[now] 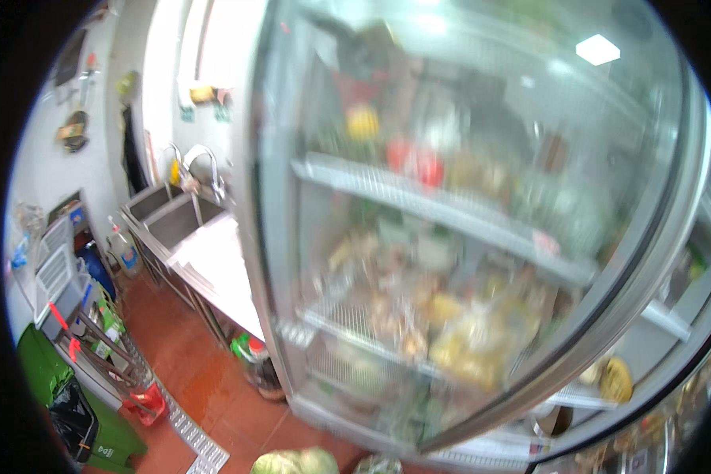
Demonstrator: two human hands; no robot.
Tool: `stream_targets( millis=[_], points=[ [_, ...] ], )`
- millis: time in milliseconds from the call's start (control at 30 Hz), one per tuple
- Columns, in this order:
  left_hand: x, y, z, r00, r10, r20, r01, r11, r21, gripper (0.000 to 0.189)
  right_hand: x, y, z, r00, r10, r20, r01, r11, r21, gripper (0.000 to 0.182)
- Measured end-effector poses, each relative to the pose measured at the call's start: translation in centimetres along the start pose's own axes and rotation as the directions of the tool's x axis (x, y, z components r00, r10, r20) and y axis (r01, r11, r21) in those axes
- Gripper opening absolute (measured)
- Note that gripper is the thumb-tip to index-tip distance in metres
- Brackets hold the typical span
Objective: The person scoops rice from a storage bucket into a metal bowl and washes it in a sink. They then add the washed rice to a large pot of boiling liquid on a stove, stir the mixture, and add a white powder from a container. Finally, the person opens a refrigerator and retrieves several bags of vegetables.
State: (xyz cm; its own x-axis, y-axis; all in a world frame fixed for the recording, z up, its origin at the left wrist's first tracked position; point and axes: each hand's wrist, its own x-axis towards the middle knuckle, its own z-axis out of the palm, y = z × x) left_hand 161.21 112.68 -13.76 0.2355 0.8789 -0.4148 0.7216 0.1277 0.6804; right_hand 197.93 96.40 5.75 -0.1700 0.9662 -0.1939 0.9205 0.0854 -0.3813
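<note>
Both my hands are out of view. Before me stands a tall glass-door display refrigerator (272, 237), blurred by motion. Inside, bagged food fills the shelves. A clear plastic bag of pale yellow food (471, 352) lies low, beside a bag of brownish food (412, 332). On the upper shelf (391, 189) are red items (415, 163), too blurred to name, and reflections cover the glass above. At the bottom edge, a pale green vegetable that looks like a cabbage (296, 461) is partly cut off. Next to it shows a bagged bundle (378, 465).
Left of the refrigerator are a stainless steel sink (181, 222) with faucets (216, 172) and a white-looking worktop (219, 269). A dark bottle (266, 376) stands below. A green bin (109, 429) with a black liner and a metal drain grate (192, 435) line the red tiled floor (213, 361).
</note>
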Motion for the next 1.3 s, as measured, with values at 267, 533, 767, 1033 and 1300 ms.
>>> stream_targets(
  millis=[267,533,767,1033,1300],
  points=[
    [-6.1,25.2,-15.8,0.882,0.338,-0.329,-0.418,0.883,-0.213,0.022,10.2,-14.1,-3.0,0.808,-0.416,-0.416,0.566,0.745,0.354,0.046],
    [-11.3,44.0,-16.1,0.633,0.665,-0.395,-0.761,0.629,-0.16,0.017,7.0,-7.6,-10.2,0.874,-0.076,-0.48,0.297,0.866,0.403,0.023],
    [-13.3,60.7,-11.6,0.321,0.891,-0.321,-0.947,0.298,-0.119,0.015,-3.8,-6.9,-28.4,0.527,-0.052,-0.848,0.178,0.983,0.051,0.057],
    [-20.0,81.7,-17.8,-0.072,0.912,-0.404,-0.992,-0.024,0.123,0.014,-11.4,-1.0,-27.5,0.422,0.632,-0.65,0.515,0.423,0.745,0.082],
    [-25.3,93.8,-18.7,-0.517,0.77,-0.374,-0.842,-0.38,0.383,0.016,-5.0,-2.7,-40.6,0.732,0.414,-0.541,0.681,-0.433,0.591,0.095]
  ],
)
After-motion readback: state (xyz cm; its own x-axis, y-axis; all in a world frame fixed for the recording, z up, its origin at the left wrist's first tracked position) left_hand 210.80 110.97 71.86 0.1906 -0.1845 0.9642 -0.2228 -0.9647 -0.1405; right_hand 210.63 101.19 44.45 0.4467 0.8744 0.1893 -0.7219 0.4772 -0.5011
